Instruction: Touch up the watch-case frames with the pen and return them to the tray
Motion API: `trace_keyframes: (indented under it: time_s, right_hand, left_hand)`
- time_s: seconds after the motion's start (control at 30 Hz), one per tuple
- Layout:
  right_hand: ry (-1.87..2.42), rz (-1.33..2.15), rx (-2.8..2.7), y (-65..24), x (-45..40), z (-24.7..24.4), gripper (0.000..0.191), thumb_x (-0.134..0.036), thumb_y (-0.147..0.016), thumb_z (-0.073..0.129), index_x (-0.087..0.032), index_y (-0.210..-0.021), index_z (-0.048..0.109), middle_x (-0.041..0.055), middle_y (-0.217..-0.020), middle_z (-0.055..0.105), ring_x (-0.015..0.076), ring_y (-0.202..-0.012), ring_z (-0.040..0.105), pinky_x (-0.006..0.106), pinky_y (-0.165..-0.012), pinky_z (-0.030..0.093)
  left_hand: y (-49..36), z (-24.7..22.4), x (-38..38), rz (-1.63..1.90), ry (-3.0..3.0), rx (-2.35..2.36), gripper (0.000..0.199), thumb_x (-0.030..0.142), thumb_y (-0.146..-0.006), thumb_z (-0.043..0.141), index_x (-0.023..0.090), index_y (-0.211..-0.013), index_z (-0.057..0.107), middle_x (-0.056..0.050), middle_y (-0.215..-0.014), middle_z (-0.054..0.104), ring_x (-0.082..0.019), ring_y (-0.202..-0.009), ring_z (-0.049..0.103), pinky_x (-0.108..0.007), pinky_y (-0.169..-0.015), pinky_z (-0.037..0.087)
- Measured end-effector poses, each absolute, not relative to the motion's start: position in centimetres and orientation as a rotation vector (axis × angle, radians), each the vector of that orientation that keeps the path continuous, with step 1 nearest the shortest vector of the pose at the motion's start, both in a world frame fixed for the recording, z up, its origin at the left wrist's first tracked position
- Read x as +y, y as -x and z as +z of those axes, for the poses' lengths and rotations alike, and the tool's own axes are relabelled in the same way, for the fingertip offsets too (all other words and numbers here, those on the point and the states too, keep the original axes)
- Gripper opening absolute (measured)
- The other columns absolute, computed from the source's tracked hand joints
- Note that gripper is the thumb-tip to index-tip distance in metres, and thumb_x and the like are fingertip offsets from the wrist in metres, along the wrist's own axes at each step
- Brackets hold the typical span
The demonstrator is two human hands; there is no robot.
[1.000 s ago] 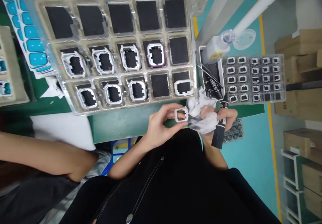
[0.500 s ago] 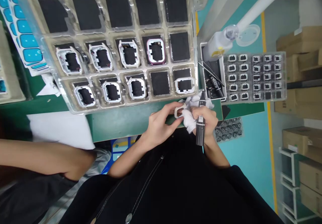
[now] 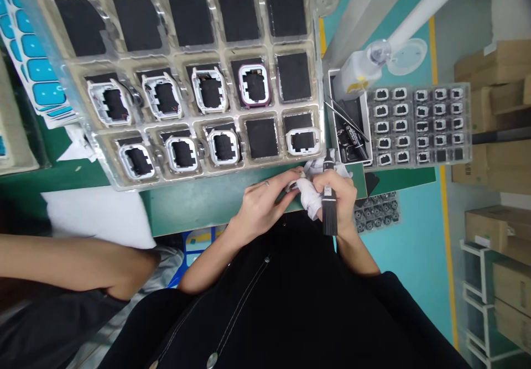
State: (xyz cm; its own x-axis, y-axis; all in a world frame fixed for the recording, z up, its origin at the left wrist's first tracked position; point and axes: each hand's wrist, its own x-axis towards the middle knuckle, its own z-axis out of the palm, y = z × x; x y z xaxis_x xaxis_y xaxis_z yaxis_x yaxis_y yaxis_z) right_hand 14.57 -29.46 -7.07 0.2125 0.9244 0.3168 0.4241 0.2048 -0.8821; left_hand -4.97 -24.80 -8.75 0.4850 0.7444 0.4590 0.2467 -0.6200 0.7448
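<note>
My left hand (image 3: pixel 263 203) is closed, its thumb and fingertips pinching a small pale watch frame (image 3: pixel 293 185) that is mostly hidden. Against the frame's right side presses a white cloth (image 3: pixel 309 196), which my right hand (image 3: pixel 342 195) bunches in its fingers. A black marker-like tool (image 3: pixel 329 208) also sits in my right hand, pointing down toward my body. Above both hands lies a large clear tray (image 3: pixel 174 178) with black-padded pockets. Several white watch frames (image 3: pixel 182 153) rest in its lower two rows, along with one purple-edged frame (image 3: pixel 254 85).
A white box (image 3: pixel 368 109) with tweezers and black tools stands right of the tray, beside a pump bottle (image 3: pixel 357 73). Smaller filled trays (image 3: pixel 418 164) lie further right. Another person's arm (image 3: pixel 74 261) reaches in at the left, near white paper (image 3: pixel 97 214).
My left hand has turned slightly, and the frame in it is tilted and more hidden. The cloth and the marker-like tool have shifted a little. The large tray appears slightly further left.
</note>
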Motion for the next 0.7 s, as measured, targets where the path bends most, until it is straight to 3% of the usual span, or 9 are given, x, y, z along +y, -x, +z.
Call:
trace_keyframes:
  time_s: [0.27,0.5,0.7]
  right_hand:
    - [1.387,0.591,-1.394,-14.3,-29.2,-6.6,0.040,-0.025,-0.099,0.084,-0.026,-0.076,0.051,-0.0104,-0.067,0.048,0.0095,-0.055,0.038,0.026,-0.052,0.034]
    - [1.399,0.543,-1.292,-14.6,-29.7,-7.5,0.049,-0.039,-0.100,0.088,-0.026,-0.073,0.050,-0.0097,-0.064,0.048,0.0102,-0.054,0.038,0.029,-0.051,0.034]
    - [1.416,0.478,-1.129,-14.5,-30.2,-8.9,0.050,-0.051,-0.103,0.088,-0.029,-0.077,0.052,-0.0055,-0.070,0.057,0.0155,-0.060,0.050,0.034,-0.059,0.045]
  left_hand:
    - [5.0,-8.9,-24.9,1.068,-2.093,0.853,0.036,0.016,-0.110,0.082,0.023,-0.144,0.073,-0.006,-0.133,0.091,-0.020,-0.107,0.093,-0.026,-0.100,0.075]
    - [4.6,-9.0,-25.3,1.067,-1.758,0.866,0.044,0.024,-0.102,0.094,0.021,-0.142,0.074,-0.006,-0.128,0.092,-0.021,-0.107,0.093,-0.029,-0.106,0.076]
    - [4.3,-8.9,-25.5,1.009,-1.467,0.827,0.056,0.033,-0.092,0.105,0.018,-0.137,0.075,-0.005,-0.108,0.093,-0.024,-0.099,0.094,-0.030,-0.095,0.080]
